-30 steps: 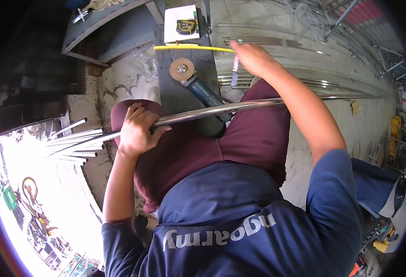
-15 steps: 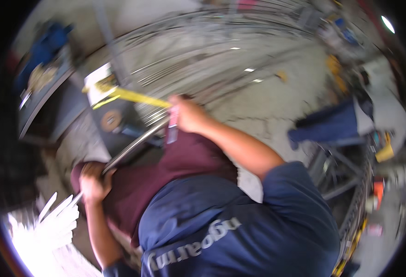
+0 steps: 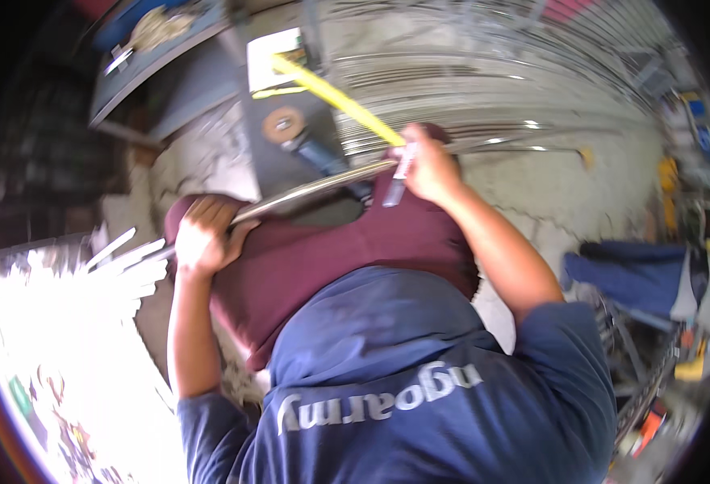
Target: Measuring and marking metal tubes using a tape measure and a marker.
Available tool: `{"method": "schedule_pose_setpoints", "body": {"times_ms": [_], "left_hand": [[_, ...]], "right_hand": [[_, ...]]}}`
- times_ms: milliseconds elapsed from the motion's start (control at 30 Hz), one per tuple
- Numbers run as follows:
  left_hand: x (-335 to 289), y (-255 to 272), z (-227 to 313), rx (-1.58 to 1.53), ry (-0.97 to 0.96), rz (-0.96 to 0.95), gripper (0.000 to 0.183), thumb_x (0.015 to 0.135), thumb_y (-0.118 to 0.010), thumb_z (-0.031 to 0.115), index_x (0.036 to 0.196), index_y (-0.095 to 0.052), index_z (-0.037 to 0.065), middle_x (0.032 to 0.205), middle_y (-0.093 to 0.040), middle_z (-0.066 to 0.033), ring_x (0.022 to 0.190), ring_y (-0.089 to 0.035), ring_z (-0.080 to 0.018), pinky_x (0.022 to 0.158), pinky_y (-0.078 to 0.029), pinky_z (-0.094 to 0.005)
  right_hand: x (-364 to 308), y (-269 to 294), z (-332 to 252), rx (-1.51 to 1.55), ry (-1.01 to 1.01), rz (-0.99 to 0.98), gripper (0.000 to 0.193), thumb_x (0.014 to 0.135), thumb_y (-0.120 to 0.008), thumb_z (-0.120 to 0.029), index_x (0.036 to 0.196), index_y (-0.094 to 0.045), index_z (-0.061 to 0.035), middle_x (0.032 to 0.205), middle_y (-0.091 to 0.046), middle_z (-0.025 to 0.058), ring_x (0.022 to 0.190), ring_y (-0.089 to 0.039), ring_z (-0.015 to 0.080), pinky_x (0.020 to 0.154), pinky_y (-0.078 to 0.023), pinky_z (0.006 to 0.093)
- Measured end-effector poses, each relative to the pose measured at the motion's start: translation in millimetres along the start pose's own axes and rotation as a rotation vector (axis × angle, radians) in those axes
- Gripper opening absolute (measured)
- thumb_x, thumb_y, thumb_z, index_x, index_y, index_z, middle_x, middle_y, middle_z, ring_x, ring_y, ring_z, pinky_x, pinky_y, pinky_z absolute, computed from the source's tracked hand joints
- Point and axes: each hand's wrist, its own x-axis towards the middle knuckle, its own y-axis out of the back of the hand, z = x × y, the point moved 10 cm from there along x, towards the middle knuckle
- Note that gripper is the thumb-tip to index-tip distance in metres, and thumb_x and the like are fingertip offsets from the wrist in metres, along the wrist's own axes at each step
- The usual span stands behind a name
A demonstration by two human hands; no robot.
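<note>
A long shiny metal tube (image 3: 315, 191) lies slantwise across my lap, over maroon-trousered knees. My left hand (image 3: 203, 235) is closed round it near the left knee. Over the right knee, my right hand (image 3: 429, 168) is closed at the tube and grips one end of a yellow strip (image 3: 339, 98) that looks like a tape measure blade. A short pale strip (image 3: 403, 173) hangs below those fingers; its kind is unclear. Beyond the tube, an angle grinder (image 3: 316, 155) with a brown disc rests on a dark surface.
Several metal rods (image 3: 419, 77) lie on the concrete floor ahead. A grey metal table (image 3: 179, 42) with a cloth stands at far left. Dark blue cloth (image 3: 625, 274) drapes over a frame at right. Bright tube ends (image 3: 133, 262) jut in glare at left.
My view has swung, so hands, tube and grinder appear farther right and higher. Both hands keep their grip on the tube, and the yellow strip still runs to my right hand.
</note>
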Motion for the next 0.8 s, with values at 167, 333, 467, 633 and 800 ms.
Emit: {"method": "schedule_pose_setpoints", "body": {"times_ms": [167, 333, 467, 633, 800], "left_hand": [[-2, 5, -10, 0.058, -0.037, 0.011, 0.034, 0.080, -0.087, 0.033, 0.082, -0.069, 0.005, 0.075, -0.065, -0.0108, 0.074, -0.065, -0.0322, 0.077, -0.054, -0.0416], [-11, 12, -17, 0.079, -0.059, 0.085, 0.035, 0.080, -0.087, 0.035, 0.085, -0.070, 0.005, 0.074, -0.064, -0.0099, 0.074, -0.063, -0.0307, 0.090, -0.053, -0.0455], [-24, 6, -28, 0.105, 0.012, -0.005, 0.035, 0.080, -0.086, 0.036, 0.087, -0.071, 0.005, 0.074, -0.063, -0.0090, 0.074, -0.063, -0.0296, 0.100, -0.049, -0.0490], [-37, 10, -32, 0.108, 0.051, -0.010, 0.035, 0.080, -0.086, 0.036, 0.092, -0.073, 0.005, 0.078, -0.065, -0.0085, 0.083, -0.065, -0.0296, 0.106, -0.046, -0.0511], [-50, 10, -41, 0.129, 0.177, -0.062, 0.036, 0.082, -0.084, 0.036, 0.098, -0.076, 0.005, 0.089, -0.069, -0.0086, 0.098, -0.065, -0.0308, 0.113, -0.041, -0.0557]], "right_hand": [[3, 10, -22, 0.146, 0.117, 0.014, 0.026, 0.091, -0.063, 0.009, 0.106, -0.046, -0.0034, 0.090, -0.071, 0.0182, 0.092, -0.076, 0.0385, 0.074, -0.057, 0.0491], [0, 13, -34, 0.206, 0.150, 0.008, 0.021, 0.097, -0.061, 0.007, 0.104, -0.043, -0.0031, 0.090, -0.071, 0.0185, 0.093, -0.077, 0.0370, 0.076, -0.057, 0.0460], [-6, 13, -46, 0.243, 0.176, 0.002, 0.022, 0.098, -0.061, 0.007, 0.102, -0.041, -0.0028, 0.090, -0.070, 0.0183, 0.093, -0.077, 0.0362, 0.077, -0.057, 0.0446], [-11, 7, -61, 0.229, 0.215, -0.030, 0.024, 0.098, -0.061, 0.007, 0.102, -0.041, -0.0059, 0.087, -0.069, 0.0176, 0.087, -0.076, 0.0368, 0.072, -0.056, 0.0457], [-7, -6, -75, 0.276, 0.215, -0.090, 0.024, 0.099, -0.061, 0.009, 0.094, -0.042, -0.0044, 0.084, -0.067, 0.0130, 0.085, -0.076, 0.0261, 0.073, -0.056, 0.0373]]}}
